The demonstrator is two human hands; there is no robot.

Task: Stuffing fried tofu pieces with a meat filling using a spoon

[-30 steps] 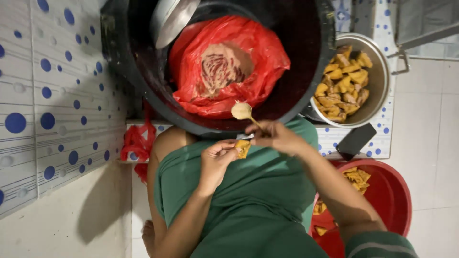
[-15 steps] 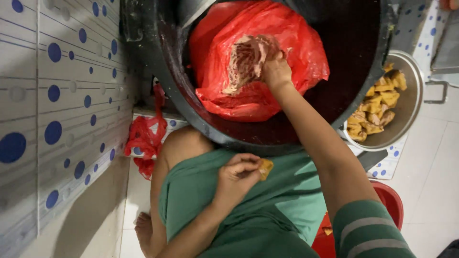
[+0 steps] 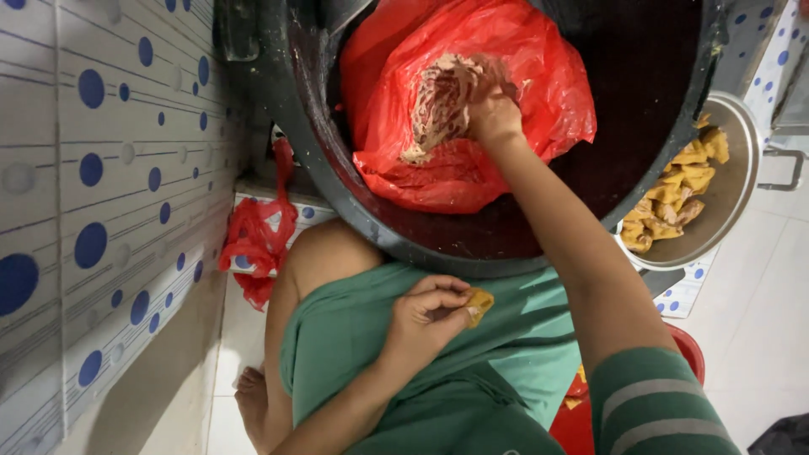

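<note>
Presently my right hand (image 3: 493, 114) is reached out into the crumpled red plastic bag (image 3: 522, 93) that lines the large dark round basin (image 3: 640, 135). Its fingers are curled down into the pale pinkish minced filling (image 3: 438, 101) heaped in that bag; whether they grip a utensil I cannot tell, since the fingertips are buried. My left hand (image 3: 425, 320) rests over the lap on the green cloth garment (image 3: 354, 337), fingers pinched narrowly on a small golden-brown fried tofu puff (image 3: 477, 305).

Risks, as I judge them: the filling looks soft and sticky, so a scoop could drop onto the garment on the way back across the basin's rim. The puff is held only by its edge and could tear or slip if squeezed harder. The bag is loose and could drag along with the hand.

Further out, a round metal pan of yellow tofu pieces (image 3: 683, 190) sits just beside the basin on the right, a red plastic tub (image 3: 687, 354) lies below my striped sleeve, and a knotted red bag (image 3: 257, 240) hangs near the blue-dotted white tile wall (image 3: 101, 168).

Against the frame half a second back, the right hand sits at much the same spot in the filling, and the left hand holds the puff as before; the view has shifted slightly.
</note>
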